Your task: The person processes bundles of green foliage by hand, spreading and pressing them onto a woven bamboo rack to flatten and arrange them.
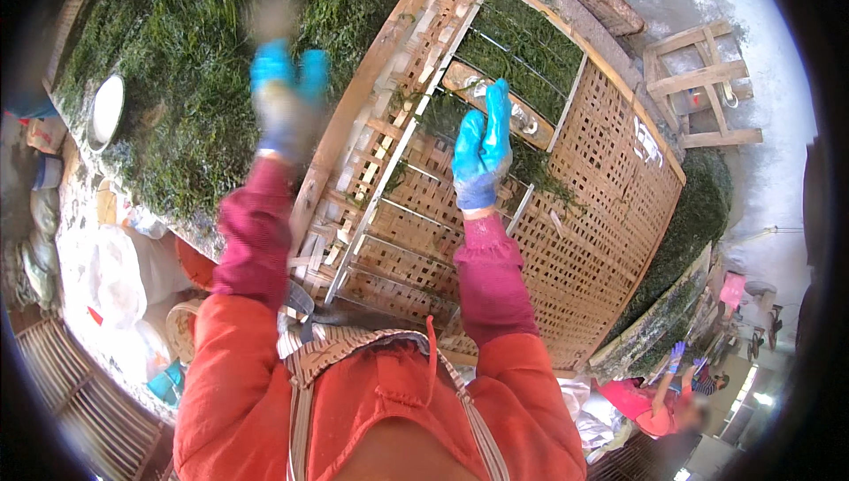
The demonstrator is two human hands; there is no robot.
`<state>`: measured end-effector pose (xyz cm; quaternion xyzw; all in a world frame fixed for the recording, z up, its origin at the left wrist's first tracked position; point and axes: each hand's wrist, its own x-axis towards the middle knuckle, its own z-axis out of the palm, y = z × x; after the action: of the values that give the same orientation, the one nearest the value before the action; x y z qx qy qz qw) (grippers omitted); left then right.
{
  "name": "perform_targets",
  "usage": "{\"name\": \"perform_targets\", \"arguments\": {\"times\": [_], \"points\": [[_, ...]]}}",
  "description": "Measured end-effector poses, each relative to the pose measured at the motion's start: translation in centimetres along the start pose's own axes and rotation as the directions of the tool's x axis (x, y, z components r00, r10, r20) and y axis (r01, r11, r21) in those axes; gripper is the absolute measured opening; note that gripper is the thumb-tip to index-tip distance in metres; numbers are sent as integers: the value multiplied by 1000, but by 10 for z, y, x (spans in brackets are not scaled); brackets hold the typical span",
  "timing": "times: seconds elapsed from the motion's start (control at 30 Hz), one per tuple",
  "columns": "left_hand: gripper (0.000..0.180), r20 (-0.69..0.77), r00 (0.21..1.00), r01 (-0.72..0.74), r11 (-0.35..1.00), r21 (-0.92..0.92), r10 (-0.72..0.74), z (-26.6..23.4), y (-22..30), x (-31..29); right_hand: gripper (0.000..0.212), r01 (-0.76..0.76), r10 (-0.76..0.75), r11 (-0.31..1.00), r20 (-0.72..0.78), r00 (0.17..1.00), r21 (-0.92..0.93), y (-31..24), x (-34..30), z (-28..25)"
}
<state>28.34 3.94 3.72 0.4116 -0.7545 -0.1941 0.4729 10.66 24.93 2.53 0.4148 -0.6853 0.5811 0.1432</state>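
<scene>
Both my hands wear gloves with blue palms and fingers. My left hand is reached out over a heap of dark green, stringy plant matter; motion smears it, and a brownish blurred patch lies just beyond its fingertips. My right hand is held over a thin white divided frame, fingers stretched out and thumb apart, nothing in it. The frame lies on a woven bamboo mat with wooden edges. Green strands cover the frame's far right part. A wooden strip lies beyond my right hand, partly hidden by it.
A white round bowl sits on the heap's left side. At the right stands a wooden stool-like frame. White plastic bags lie at lower left. Another person in pink works at lower right, near more green matter.
</scene>
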Motion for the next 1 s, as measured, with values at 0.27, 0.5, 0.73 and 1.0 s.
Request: {"name": "perform_targets", "arguments": {"times": [0.27, 0.5, 0.73, 1.0], "points": [[54, 814, 389, -585, 798, -143, 431, 80, 138, -114, 40, -78, 78, 993, -7, 997, -90, 1, 14, -73], [55, 704, 466, -530, 806, -263, 536, 90, 128, -126, 39, 312, 47, 802, 574, 817, -510, 30, -17, -110], [48, 319, 940, -53, 977, -207, 118, -90, -23, -124, 38, 459, -63, 736, 623, 779, -499, 29, -17, -107], [42, 408, 874, 81, 909, 410, -262, -152, -147, -174, 38, 432, -91, 762, 581, 809, -483, 36, -15, -112]]}}
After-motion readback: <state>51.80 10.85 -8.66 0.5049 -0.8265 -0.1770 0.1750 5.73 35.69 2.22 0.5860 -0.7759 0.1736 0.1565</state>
